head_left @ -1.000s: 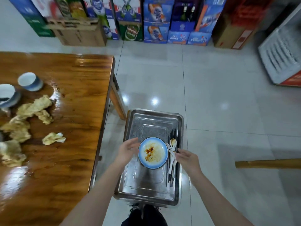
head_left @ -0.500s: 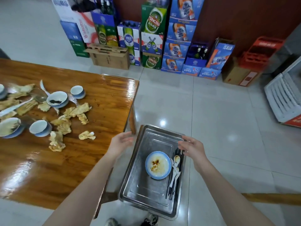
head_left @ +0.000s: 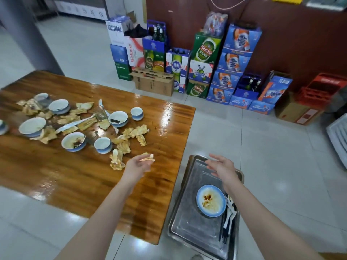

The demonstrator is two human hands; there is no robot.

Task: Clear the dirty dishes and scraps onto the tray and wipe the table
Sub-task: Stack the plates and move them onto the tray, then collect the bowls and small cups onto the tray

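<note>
Overhead, a head-worn camera looks down on a glossy, honey-brown wooden table standing on pale, shiny floor tiles that reflect the ceiling lights.

The far left part of the table is littered. Blue-and-white bowls and small cups stand among crumpled, yellow-stained napkins, with a clear glass in the middle of the mess. The near half of the tabletop shows wet, smeared patches.

The left hand reaches over the table's right side. Its fingertips are at one crumpled napkin scrap, apart from the main pile; whether they pinch it or only touch it cannot be told.

Just beside the table's near right corner sits a rectangular metal tray. A blue-rimmed plate smeared with brown sauce lies in it. White spoons and dark chopsticks lie along the tray's right edge, beside the plate. The right hand hovers above the tray's far end, fingers spread wide and holding nothing.

Across the room, stacked beer cartons in blue, green and white line a dark reddish-brown wall. A brown cardboard box sits in front of them, and a red plastic crate stands to the right.
</note>
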